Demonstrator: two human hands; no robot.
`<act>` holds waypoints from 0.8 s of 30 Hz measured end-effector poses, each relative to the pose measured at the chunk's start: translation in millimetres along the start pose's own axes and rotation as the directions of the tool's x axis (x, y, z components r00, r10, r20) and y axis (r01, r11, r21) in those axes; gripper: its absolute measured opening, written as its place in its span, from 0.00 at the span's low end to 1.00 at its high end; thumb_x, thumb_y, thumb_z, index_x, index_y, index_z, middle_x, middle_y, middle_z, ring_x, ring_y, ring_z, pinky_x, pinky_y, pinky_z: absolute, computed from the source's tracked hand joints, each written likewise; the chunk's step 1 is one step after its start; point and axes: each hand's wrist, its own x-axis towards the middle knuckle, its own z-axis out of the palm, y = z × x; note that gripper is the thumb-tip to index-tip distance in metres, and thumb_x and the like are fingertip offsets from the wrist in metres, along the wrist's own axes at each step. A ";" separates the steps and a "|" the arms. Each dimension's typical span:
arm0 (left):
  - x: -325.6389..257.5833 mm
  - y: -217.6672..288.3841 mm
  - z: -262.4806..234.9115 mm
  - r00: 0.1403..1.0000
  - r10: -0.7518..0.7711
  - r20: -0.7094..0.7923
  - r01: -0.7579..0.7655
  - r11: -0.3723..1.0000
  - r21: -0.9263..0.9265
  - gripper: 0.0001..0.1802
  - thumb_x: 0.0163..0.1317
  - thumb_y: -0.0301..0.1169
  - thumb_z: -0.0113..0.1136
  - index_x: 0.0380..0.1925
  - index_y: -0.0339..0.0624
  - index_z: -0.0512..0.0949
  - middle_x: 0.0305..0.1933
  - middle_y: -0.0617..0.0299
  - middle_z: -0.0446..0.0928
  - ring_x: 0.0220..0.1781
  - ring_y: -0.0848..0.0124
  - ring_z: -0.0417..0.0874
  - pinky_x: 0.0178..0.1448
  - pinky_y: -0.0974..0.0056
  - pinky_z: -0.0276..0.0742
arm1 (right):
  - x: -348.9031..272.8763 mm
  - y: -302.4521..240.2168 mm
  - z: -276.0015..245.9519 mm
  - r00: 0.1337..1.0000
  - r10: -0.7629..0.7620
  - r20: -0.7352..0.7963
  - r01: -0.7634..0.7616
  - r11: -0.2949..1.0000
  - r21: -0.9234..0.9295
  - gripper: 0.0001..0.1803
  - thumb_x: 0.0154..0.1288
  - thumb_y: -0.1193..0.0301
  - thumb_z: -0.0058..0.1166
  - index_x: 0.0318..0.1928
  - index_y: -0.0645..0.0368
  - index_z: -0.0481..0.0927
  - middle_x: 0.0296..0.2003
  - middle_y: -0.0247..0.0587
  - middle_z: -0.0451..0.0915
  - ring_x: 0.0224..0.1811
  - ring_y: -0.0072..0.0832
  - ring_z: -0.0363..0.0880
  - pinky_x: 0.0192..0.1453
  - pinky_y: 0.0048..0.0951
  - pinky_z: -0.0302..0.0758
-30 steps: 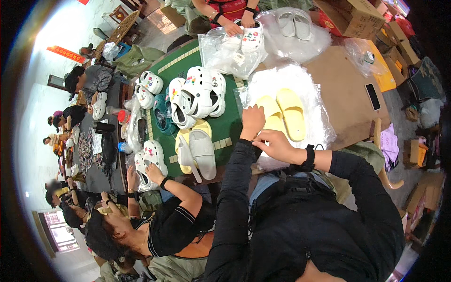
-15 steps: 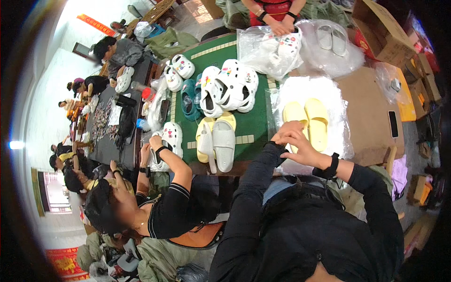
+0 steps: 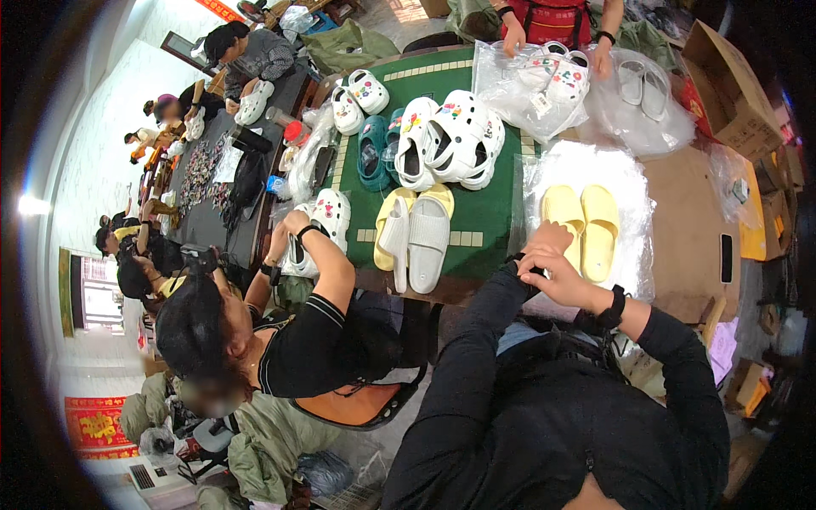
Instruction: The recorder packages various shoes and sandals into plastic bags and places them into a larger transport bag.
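Observation:
A pair of yellow slide sandals [image 3: 600, 231] lies side by side on a clear plastic bag [image 3: 636, 200] in front of me. My left hand [image 3: 552, 236] is beside the left slide's heel end, its back upward and its fingertips hard to make out. My right hand [image 3: 563, 282] crosses over it, fingers closed at the black band on my left wrist. Left of my hands stand a grey slide pair [image 3: 427, 246] over yellow slides [image 3: 395, 208]. Farther off are white clogs with charms [image 3: 463, 140] and teal clogs [image 3: 372, 153].
A person at my left handles a white clog [image 3: 330, 212]. Across the green table [image 3: 361, 200] another person's hands flank bagged white clogs [image 3: 565, 81]. Grey slides [image 3: 643, 89] in plastic, a cardboard box [image 3: 733, 89] and a black phone [image 3: 726, 257] are at the right.
My right fingers have come down from a spread pose onto my left wrist. The person across has moved both hands apart from the bagged clogs. The whole view has shifted slightly.

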 end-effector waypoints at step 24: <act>-41.4 28.0 -26.0 0.954 -0.128 -0.271 0.036 0.946 -0.322 0.07 0.53 0.27 0.50 0.27 0.38 0.78 0.28 0.57 0.78 0.29 0.69 0.79 0.34 0.66 0.73 | 4.5 -3.2 -25.4 0.757 -0.525 0.388 0.652 0.645 -0.398 0.12 0.45 0.62 0.60 0.24 0.53 0.72 0.33 0.33 0.73 0.43 0.31 0.72 0.59 0.49 0.56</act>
